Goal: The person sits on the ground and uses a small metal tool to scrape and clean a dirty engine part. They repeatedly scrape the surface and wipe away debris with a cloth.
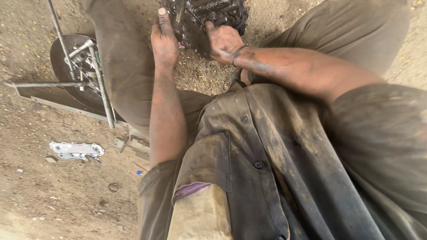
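Observation:
A black, greasy engine part [209,18] sits on the dirt between my knees at the top of the head view, partly cut off by the frame edge. My left hand [164,40] presses flat against its left side, thumb up along the metal. On its near right face my right hand [223,42] grips, fingers curled, a dark band on the wrist. Both hands are smeared with oil. My soiled brown shirt fills the lower right.
To the left, a round dark metal pan [60,60] holds wrenches and sockets [84,53], with long steel rods [104,95] across it. A flat metal bar [53,103] lies beneath. A pale gasket-shaped plate [76,150] rests on the sandy ground.

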